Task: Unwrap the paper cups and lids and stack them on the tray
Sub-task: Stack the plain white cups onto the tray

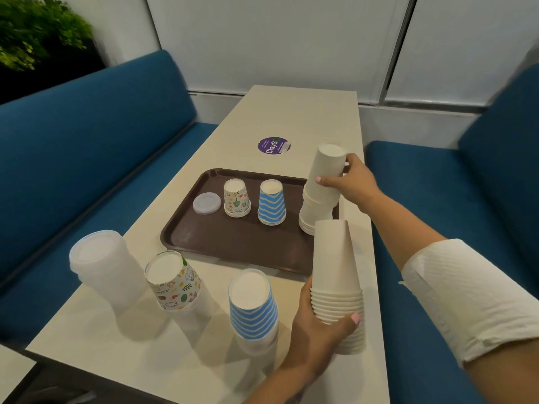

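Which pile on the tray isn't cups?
The flat translucent lids at the tray's left end; the other three piles there are upturned cups.

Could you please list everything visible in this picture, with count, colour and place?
tray: one, brown, mid table
lids: small stack, clear, tray left
cups on tray: patterned stack, blue-striped stack, white stack at right edge
wrapped stacks, near table: lids, patterned cups, striped cups
white cups: stack, near right
sticker: purple, far table
benches: blue, both sides
plant: green, top left
left hand: holds near white cups
right hand: holds top cups of tray's white stack
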A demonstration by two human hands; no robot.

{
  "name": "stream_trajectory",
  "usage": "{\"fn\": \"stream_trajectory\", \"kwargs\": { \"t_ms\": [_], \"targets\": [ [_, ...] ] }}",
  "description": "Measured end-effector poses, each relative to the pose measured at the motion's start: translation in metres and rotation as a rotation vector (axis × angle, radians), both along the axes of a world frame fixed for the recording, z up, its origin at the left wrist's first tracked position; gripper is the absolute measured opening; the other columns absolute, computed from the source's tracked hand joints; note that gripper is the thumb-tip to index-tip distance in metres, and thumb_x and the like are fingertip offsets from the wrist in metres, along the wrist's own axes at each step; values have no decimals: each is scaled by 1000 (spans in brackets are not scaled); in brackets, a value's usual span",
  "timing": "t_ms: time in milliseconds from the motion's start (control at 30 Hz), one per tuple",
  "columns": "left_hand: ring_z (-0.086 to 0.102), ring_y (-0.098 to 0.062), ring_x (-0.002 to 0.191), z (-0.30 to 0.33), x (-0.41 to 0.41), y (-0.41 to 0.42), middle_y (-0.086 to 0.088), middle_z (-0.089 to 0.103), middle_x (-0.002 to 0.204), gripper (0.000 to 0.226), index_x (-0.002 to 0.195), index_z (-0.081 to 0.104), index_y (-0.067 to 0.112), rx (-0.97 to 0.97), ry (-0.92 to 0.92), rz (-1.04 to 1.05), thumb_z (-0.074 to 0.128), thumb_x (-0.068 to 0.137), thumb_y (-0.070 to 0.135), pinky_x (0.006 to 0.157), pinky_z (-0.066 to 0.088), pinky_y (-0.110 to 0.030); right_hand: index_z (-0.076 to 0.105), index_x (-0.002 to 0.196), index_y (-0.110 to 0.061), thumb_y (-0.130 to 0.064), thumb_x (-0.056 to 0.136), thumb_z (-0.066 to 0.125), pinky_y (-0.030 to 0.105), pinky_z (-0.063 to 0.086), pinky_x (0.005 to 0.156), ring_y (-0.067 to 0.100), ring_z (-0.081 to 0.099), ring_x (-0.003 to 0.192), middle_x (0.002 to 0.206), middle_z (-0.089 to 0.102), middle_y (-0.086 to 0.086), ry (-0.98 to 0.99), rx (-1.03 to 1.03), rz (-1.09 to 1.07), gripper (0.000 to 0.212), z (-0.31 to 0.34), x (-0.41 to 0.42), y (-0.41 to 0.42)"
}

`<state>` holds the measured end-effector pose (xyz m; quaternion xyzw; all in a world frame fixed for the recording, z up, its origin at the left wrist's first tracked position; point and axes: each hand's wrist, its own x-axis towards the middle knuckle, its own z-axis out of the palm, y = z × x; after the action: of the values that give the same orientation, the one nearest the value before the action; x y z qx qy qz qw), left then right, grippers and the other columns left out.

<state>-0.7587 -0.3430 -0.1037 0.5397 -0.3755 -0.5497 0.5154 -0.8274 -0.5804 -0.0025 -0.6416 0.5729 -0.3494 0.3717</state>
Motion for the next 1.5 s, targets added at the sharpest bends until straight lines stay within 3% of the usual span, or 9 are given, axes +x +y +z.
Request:
{"fn": "stream_trajectory", "kwargs": {
  "t_ms": [333, 467, 633, 767, 900, 1000, 1167, 1333, 1500],
  "targets": [
    [65, -7, 102, -5, -3, -2, 16, 67, 112, 86, 135, 40, 36, 0, -14, -5, 82, 60, 40, 90, 53, -26, 40, 133, -18, -28, 72, 82, 41, 48, 90, 30, 52, 119, 135, 51, 7, 234, 160, 65, 75, -29, 0, 0],
    [65, -5, 103, -4, -2, -5, 16, 66, 115, 90, 137, 38, 36, 3, -10, 5, 82, 59, 40, 88, 52, -22, 29, 145, -17, -20, 81, 76, 44, 42, 101, 32, 46, 128, 146, 42, 10, 246, 204, 66, 80, -20, -8, 6],
    [65, -6, 106, -2, -5, -18, 9, 66, 119, 108, 142, 37, 24, 24, -65, 34, 83, 48, 49, 98, 50, -35, 46, 132, -19, -44, 94, 54, 33, 45, 88, 23, 55, 115, 128, 56, 3, 84, -34, -95, 46, 6, -36, 34],
    [65, -10, 106, 6, -9, -23, 4, 67, 119, 112, 142, 37, 18, 7, -101, 47, 84, 46, 50, 99, 50, -39, 55, 117, -18, -58, 91, 47, 38, 52, 82, 22, 62, 94, 111, 63, 3, 81, 135, 166, 48, 25, -46, 67],
    [63, -9, 109, 17, -11, -21, 5, 63, 125, 120, 148, 27, 21, -5, -133, 12, 83, 46, 51, 100, 49, -39, 52, 117, -24, -52, 83, 63, 37, 53, 84, 19, 60, 99, 111, 58, -3, 144, 231, 293, 46, 26, -45, 89],
    [65, -8, 105, 22, -12, -14, 5, 66, 120, 112, 144, 34, 20, -29, -123, 6, 82, 47, 49, 96, 51, -34, 52, 117, -23, -45, 82, 69, 31, 55, 74, 17, 61, 97, 107, 59, -4, 73, 224, 257, 45, 31, -45, 98],
    [69, -6, 92, 23, -13, 4, 7, 72, 102, 78, 120, 54, 25, -39, -117, -56, 80, 50, 47, 81, 55, -23, 47, 126, -20, -48, 82, 67, 45, 54, 90, 24, 60, 107, 120, 57, 3, 44, 223, 161, 55, 46, -47, 101],
    [69, -6, 89, 23, -13, 13, 6, 71, 101, 75, 115, 54, 24, -16, -102, -68, 80, 48, 46, 80, 55, -23, 46, 121, -20, -50, 81, 66, 45, 55, 89, 24, 61, 105, 117, 59, 3, 62, 260, 176, 53, 53, -49, 104],
    [68, -4, 88, 22, -10, 17, 10, 70, 100, 76, 116, 53, 27, -1, -111, -71, 80, 48, 47, 79, 56, -23, 49, 125, -15, -51, 81, 67, 45, 56, 86, 24, 63, 102, 117, 61, 3, -46, 203, 117, 59, 62, -49, 96]
  ]
}}
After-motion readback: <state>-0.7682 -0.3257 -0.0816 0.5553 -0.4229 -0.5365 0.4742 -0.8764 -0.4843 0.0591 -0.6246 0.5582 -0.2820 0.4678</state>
